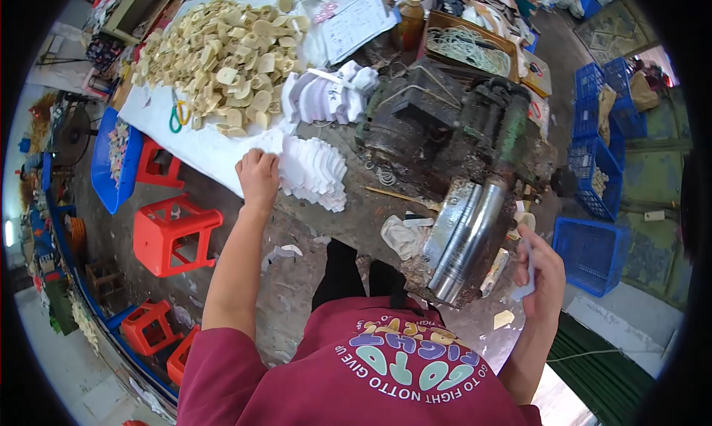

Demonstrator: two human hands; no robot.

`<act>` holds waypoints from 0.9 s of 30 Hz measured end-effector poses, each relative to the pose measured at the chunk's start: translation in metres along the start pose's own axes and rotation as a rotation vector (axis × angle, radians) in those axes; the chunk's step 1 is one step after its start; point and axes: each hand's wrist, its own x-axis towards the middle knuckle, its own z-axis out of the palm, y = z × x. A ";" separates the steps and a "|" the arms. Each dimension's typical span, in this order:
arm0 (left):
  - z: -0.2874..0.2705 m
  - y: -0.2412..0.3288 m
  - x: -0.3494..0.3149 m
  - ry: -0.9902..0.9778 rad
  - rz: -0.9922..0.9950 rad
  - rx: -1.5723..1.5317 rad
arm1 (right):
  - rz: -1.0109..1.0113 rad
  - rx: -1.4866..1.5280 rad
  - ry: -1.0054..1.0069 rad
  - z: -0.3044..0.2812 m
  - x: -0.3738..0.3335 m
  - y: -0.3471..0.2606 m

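We see a grey, scrap-littered floor [297, 296] spreading under everything, with green panels [653, 255] standing at the right side of the room. Our surface [337, 222] runs across the middle, and a white sheet [185, 153] covers its left part. At its right end sits a dark, grimy machine [415, 118] with polished metal rollers [475, 229] at the near edge. Beyond the sheet's front edge, a large heap of tan pieces [230, 62] fills the far left. Blue crates [591, 166] stack up on the right, with another blue crate [589, 257] nearer us; red stools [159, 244] and a blue tub [115, 159] stand to the left. Behind the machine lies a box of pale cord [475, 47].

Between heap and machine we find a lilac stack [315, 99] and, nearer us, a fanned white stack [315, 170]. Our left hand [258, 175] rests at that white stack's left edge, fingers curled close together; we cannot tell whether they pinch anything. Our right hand [545, 274], just right of the rollers, pinches a thin pale piece [525, 281] between thumb and fingers. Smallest are scissors [178, 116] with green and yellow handles.
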 end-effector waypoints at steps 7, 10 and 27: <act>0.001 0.041 -0.062 0.138 -0.045 -0.103 | -0.134 -0.588 0.022 -0.006 0.004 -0.006; -0.029 0.126 -0.063 0.103 0.036 -0.369 | -0.160 -0.732 -0.015 0.014 0.009 -0.007; -0.046 0.133 -0.006 0.107 -0.166 -0.825 | -0.305 -0.624 0.108 0.044 0.014 -0.009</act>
